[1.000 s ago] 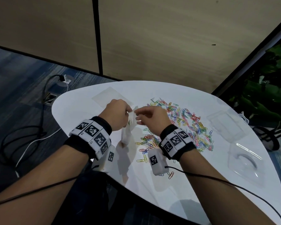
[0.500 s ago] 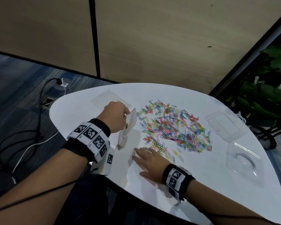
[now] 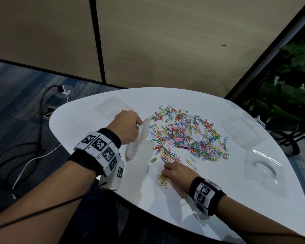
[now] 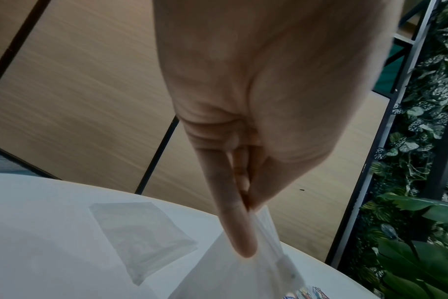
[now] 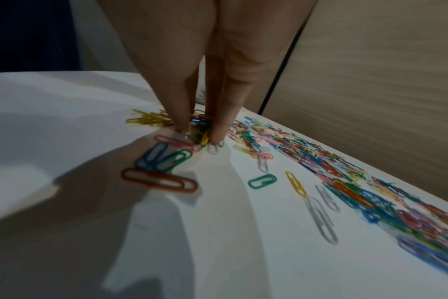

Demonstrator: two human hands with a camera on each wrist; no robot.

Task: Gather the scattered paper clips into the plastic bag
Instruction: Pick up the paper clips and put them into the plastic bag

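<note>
A heap of coloured paper clips (image 3: 187, 136) lies spread over the middle of the white table (image 3: 165, 208). My left hand (image 3: 139, 123) pinches the top rim of a small clear plastic bag (image 3: 138, 140), which hangs down to the tabletop just left of the heap. In the left wrist view thumb and forefinger of the left hand (image 4: 247, 206) meet on the plastic bag (image 4: 230, 273). My right hand (image 3: 165, 169) is down at the heap's near edge. In the right wrist view the right hand (image 5: 197, 133) pinches a small clump of paper clips (image 5: 200, 129) against the table.
A second flat plastic bag (image 3: 113, 108) lies at the table's far left. Two clear plastic box halves (image 3: 239, 132) (image 3: 264, 173) sit at the right. Loose yellow clips (image 3: 163, 180) lie beside my right hand. Cables (image 3: 25, 147) run over the floor at left; plants (image 3: 289, 85) stand at right.
My right hand left the bag's mouth, dropped to the table at the heap's near edge and closed its fingers on some clips. The left hand kept holding the bag.
</note>
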